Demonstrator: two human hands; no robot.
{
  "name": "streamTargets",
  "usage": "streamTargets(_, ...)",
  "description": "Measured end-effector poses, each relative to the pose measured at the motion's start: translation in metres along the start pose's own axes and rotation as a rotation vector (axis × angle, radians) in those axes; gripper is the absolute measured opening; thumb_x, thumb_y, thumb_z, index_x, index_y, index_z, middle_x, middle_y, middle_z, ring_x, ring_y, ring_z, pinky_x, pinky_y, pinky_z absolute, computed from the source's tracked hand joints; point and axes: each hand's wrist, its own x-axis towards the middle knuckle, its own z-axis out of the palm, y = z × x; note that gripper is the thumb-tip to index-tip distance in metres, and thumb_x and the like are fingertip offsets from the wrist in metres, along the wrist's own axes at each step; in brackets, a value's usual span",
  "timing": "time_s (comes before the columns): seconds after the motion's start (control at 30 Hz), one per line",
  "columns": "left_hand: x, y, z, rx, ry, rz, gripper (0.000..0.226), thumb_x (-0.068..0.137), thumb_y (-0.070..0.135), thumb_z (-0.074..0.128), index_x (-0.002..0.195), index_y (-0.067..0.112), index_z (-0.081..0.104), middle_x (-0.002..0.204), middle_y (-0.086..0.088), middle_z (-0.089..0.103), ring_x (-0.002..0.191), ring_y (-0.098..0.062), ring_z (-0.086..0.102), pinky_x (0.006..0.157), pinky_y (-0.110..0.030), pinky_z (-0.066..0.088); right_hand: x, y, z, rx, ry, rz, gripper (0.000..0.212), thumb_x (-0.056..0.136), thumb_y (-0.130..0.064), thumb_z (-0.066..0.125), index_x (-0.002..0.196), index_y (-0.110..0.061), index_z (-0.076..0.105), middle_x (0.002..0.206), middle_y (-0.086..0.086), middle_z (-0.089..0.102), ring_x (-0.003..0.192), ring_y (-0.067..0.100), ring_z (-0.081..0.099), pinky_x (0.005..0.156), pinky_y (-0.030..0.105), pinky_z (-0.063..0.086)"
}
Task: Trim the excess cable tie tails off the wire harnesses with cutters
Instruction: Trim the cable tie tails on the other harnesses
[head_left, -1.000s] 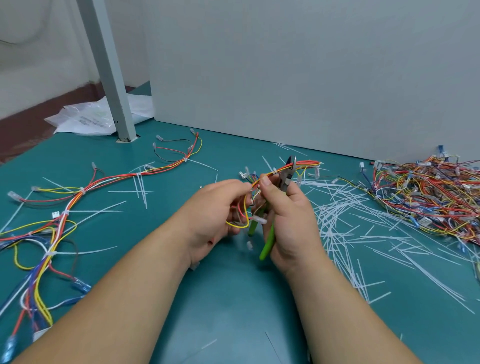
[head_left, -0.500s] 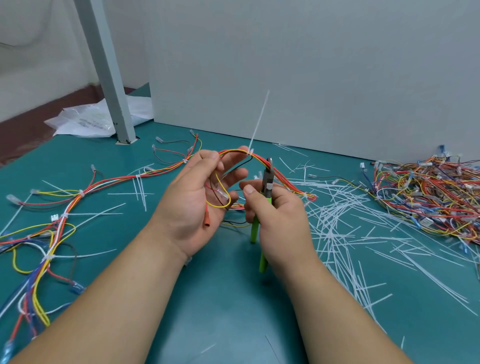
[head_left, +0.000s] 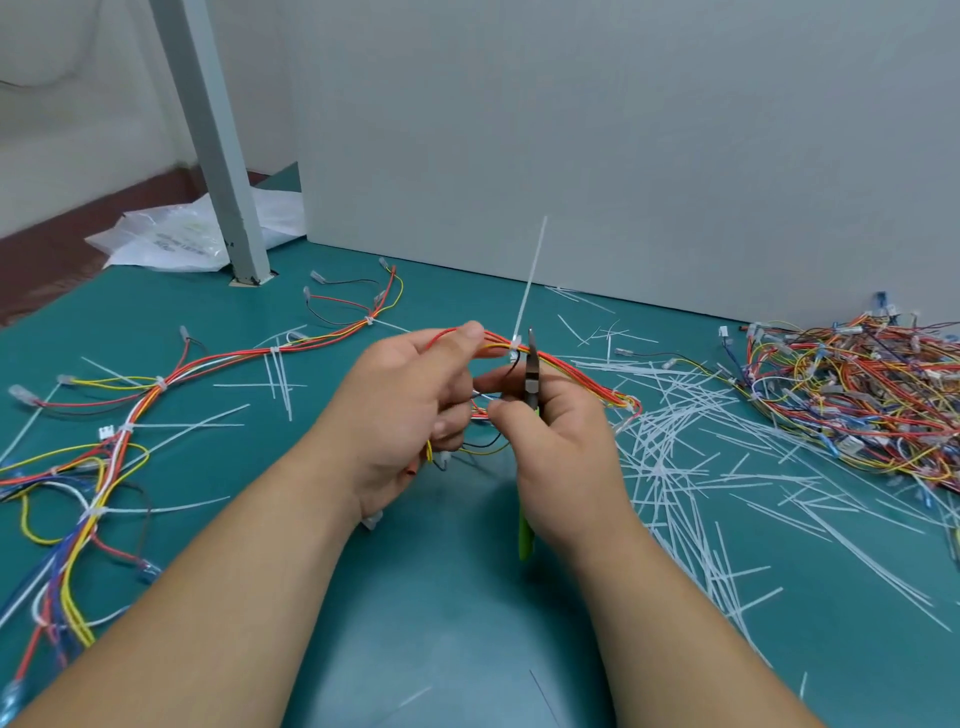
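Both hands busy: left hand (head_left: 400, 415) pinches harness (head_left: 571, 366), tie tail (head_left: 530, 280) at its 1 o'clock, right hand (head_left: 561, 447) gripping cutters (head_left: 532, 371).

A grey post (head_left: 218, 156) stands on the teal table (head_left: 441, 597), white plastic bags (head_left: 171, 244) behind it.

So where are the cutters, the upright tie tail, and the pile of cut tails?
cutters (head_left: 531, 371): head view, dark metal head.
upright tie tail (head_left: 530, 280): head view, midway along the strip.
pile of cut tails (head_left: 666, 453): head view, middle of heap.
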Motion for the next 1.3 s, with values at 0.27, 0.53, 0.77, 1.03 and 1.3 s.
streamTargets(0.27,0.005,0.001,0.0,-0.314,0.059,0.095,0.024,0.093,0.033,0.058,0.092,0.01,0.065,0.051,0.008,0.024,0.039,-0.004,0.022,0.04,-0.018,0.023,-0.003,-0.007,0.001,-0.161,-0.071,-0.005,0.032,0.073,-0.016,0.059,0.097,-0.035,0.067,0.066,-0.023,0.052,0.06,0.005,0.042,0.057,0.017,0.04)
streamTargets(0.53,0.011,-0.005,-0.005,0.067,0.563,0.368,0.02,0.104,0.025,0.057,0.089,0.021,0.068,0.047,0.013,0.041,0.045,-0.008,0.031,0.047,-0.025,0.03,-0.007,0.0,0.006,-0.031,0.064,-0.071,0.008,0.09,-0.024,0.063,0.095,-0.025,0.07,0.068,-0.02,0.056,0.064,0.003,0.049,0.063,0.018,0.042)
streamTargets(0.77,-0.007,-0.013,0.008,0.839,0.462,0.802,0.012,0.098,0.018,0.066,0.102,0.017,0.077,0.072,0.011,0.055,0.068,-0.003,0.051,0.065,-0.015,0.038,0.009,0.0,-0.004,0.422,0.281,0.226,0.033,0.084,-0.053,0.071,0.092,-0.022,0.074,0.085,-0.002,0.074,0.06,0.009,0.051,0.058,0.026,0.043)
streamTargets(1.03,-0.01,-0.008,0.012,1.335,0.258,0.883,0.026,0.094,0.017,0.059,0.111,0.025,0.078,0.072,0.003,0.044,0.07,-0.026,0.045,0.06,-0.044,0.043,0.008,0.003,-0.004,0.425,0.31,0.166,0.013,0.08,-0.034,0.08,0.091,-0.027,0.079,0.071,-0.012,0.065,0.061,0.004,0.054,0.063,0.024,0.044)
streamTargets(1.3,-0.016,-0.024,0.021,1.277,0.135,0.656,0.038,0.085,0.048,0.06,0.12,0.038,0.072,0.108,0.012,0.058,0.105,-0.015,0.053,0.085,-0.039,0.042,0.014,0.013,-0.011,0.537,0.435,0.318,0.009,0.1,-0.014,0.065,0.092,-0.014,0.069,0.065,-0.001,0.049,0.063,0.016,0.042,0.06,0.032,0.038)
